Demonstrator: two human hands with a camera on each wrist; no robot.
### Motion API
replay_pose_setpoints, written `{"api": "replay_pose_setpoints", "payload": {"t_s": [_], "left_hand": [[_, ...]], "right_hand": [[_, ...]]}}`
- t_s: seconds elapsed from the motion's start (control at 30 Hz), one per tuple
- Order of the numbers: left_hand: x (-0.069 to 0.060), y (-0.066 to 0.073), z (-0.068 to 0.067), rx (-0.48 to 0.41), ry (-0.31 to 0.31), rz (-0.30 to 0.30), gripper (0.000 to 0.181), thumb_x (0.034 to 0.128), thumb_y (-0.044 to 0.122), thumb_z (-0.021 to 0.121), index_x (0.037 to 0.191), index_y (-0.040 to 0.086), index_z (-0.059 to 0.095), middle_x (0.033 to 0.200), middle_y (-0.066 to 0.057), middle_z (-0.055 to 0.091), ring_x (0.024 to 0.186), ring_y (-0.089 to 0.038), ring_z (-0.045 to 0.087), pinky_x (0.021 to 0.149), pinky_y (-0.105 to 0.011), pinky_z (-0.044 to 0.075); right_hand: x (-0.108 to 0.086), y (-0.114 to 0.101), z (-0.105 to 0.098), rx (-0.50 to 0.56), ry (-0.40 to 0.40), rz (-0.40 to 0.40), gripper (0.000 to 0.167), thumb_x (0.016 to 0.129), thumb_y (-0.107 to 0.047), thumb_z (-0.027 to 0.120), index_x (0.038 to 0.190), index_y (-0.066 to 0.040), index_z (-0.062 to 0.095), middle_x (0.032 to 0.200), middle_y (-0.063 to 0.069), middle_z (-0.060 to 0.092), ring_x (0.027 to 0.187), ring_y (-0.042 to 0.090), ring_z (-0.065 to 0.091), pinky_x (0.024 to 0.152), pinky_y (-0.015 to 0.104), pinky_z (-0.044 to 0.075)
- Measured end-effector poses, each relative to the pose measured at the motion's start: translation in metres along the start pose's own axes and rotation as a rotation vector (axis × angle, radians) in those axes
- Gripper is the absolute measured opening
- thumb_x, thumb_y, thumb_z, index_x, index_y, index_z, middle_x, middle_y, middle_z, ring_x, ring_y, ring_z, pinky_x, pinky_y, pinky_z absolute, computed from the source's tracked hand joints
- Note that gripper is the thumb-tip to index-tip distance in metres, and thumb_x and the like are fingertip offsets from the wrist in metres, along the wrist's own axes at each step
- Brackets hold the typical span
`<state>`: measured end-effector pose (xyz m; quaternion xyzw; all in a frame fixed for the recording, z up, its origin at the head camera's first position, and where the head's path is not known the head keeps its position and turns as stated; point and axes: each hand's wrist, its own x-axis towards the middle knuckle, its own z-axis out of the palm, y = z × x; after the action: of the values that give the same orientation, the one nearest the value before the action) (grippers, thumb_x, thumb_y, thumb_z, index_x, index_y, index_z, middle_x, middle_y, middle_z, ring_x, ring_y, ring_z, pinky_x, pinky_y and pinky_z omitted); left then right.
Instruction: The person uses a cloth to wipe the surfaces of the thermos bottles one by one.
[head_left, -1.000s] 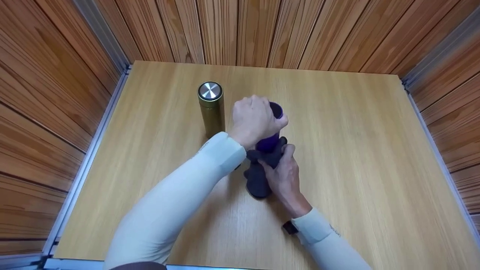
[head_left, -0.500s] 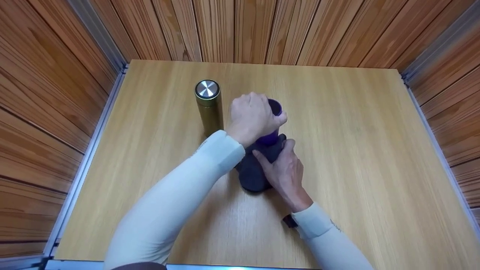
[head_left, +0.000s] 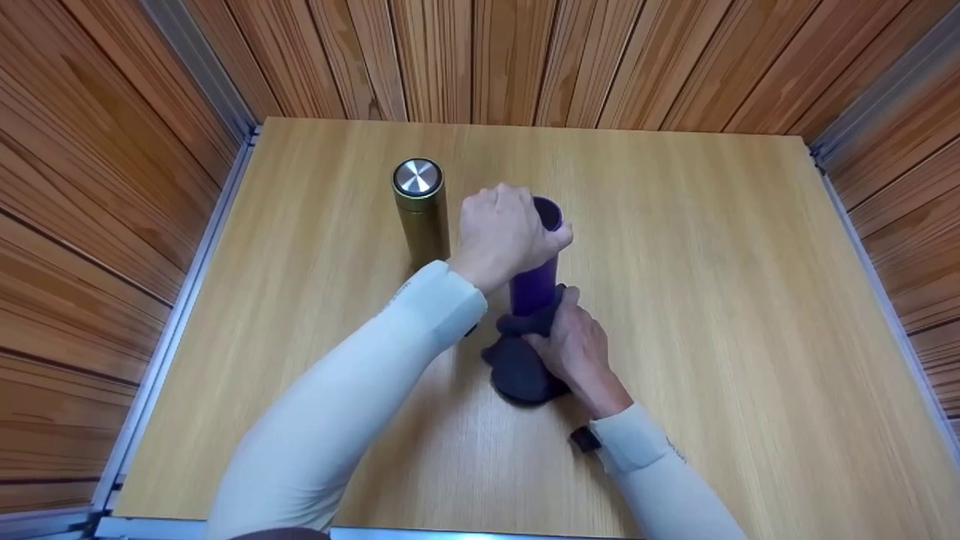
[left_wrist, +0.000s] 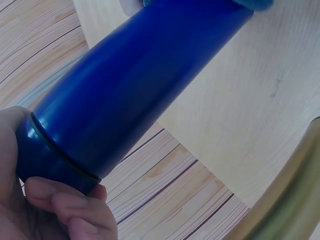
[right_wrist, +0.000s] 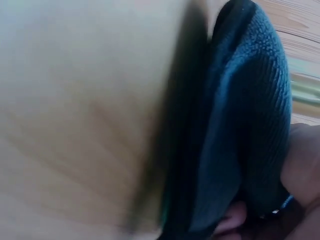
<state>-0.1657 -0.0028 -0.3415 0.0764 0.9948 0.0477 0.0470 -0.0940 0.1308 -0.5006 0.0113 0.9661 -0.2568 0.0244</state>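
Note:
My left hand (head_left: 506,232) grips the capped top end of a purple flask (head_left: 534,289), which looks blue in the left wrist view. There, the fingers (left_wrist: 75,200) curl round the cap (left_wrist: 52,160), below a dark seam. Lower on the flask, my right hand (head_left: 576,349) holds a dark cloth (head_left: 523,371) against it, the thumb pointing up along the side. The cloth's loose part hangs down toward the table. In the right wrist view the fuzzy cloth (right_wrist: 245,115) bulges out in folds beside the fingers. The flask's base is hidden by the cloth.
A gold-green flask (head_left: 424,217) with a silver-topped lid stands upright left of my left hand. The pale wooden table (head_left: 712,300) is walled by wood panels (head_left: 510,67) at the back and sides, with metal rails (head_left: 180,315) along its edges.
My right hand rises slightly along the flask with the cloth, then slides down toward its lower end, so more of the purple side shows. The left hand stays at the top.

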Motion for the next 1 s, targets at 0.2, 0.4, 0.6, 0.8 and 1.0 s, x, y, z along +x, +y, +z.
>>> {"api": "replay_pose_setpoints", "payload": {"t_s": [0.2, 0.4, 0.6, 0.8, 1.0], "left_hand": [[0.001, -0.001, 0.001, -0.005, -0.016, -0.01, 0.07, 0.0899, 0.077, 0.043, 0.106, 0.012, 0.065, 0.087, -0.002, 0.061, 0.073, -0.019, 0.06, 0.061, -0.029, 0.051], [-0.001, -0.001, 0.001, -0.038, -0.004, -0.009, 0.068, 0.0892, 0.076, 0.046, 0.103, 0.012, 0.064, 0.084, -0.002, 0.061, 0.069, -0.019, 0.061, 0.058, -0.03, 0.052], [-0.002, -0.002, 0.002, -0.051, 0.023, 0.008, 0.067, 0.0889, 0.075, 0.048, 0.101, 0.011, 0.065, 0.082, -0.003, 0.062, 0.068, -0.02, 0.061, 0.058, -0.031, 0.053], [-0.004, -0.003, 0.005, -0.059, 0.042, 0.028, 0.069, 0.0879, 0.076, 0.049, 0.1, 0.01, 0.064, 0.083, -0.004, 0.062, 0.069, -0.02, 0.061, 0.06, -0.033, 0.054], [-0.01, -0.003, 0.008, -0.056, 0.093, 0.071, 0.069, 0.0884, 0.075, 0.05, 0.101, 0.009, 0.065, 0.081, -0.004, 0.063, 0.067, -0.02, 0.062, 0.058, -0.032, 0.054]], "right_hand": [[-0.005, 0.002, -0.009, -0.013, -0.017, -0.044, 0.056, 0.086, -0.02, 0.081, 0.122, 0.003, 0.046, 0.1, 0.022, 0.067, 0.086, 0.039, 0.068, 0.073, 0.053, 0.053], [-0.008, 0.002, -0.021, 0.144, 0.061, -0.086, 0.053, 0.088, -0.016, 0.08, 0.129, 0.001, 0.05, 0.112, 0.018, 0.064, 0.099, 0.035, 0.065, 0.085, 0.053, 0.051], [-0.006, -0.001, -0.032, 0.326, 0.179, -0.187, 0.063, 0.089, -0.021, 0.082, 0.141, -0.002, 0.051, 0.127, 0.018, 0.058, 0.116, 0.034, 0.058, 0.102, 0.051, 0.044], [-0.001, 0.001, -0.032, 0.504, 0.253, -0.27, 0.065, 0.086, -0.019, 0.084, 0.142, -0.005, 0.055, 0.125, 0.016, 0.058, 0.115, 0.03, 0.056, 0.101, 0.045, 0.042], [0.004, 0.005, -0.032, 0.648, 0.281, -0.332, 0.059, 0.088, -0.014, 0.082, 0.142, -0.007, 0.059, 0.12, 0.011, 0.058, 0.108, 0.02, 0.056, 0.095, 0.035, 0.044]]}}
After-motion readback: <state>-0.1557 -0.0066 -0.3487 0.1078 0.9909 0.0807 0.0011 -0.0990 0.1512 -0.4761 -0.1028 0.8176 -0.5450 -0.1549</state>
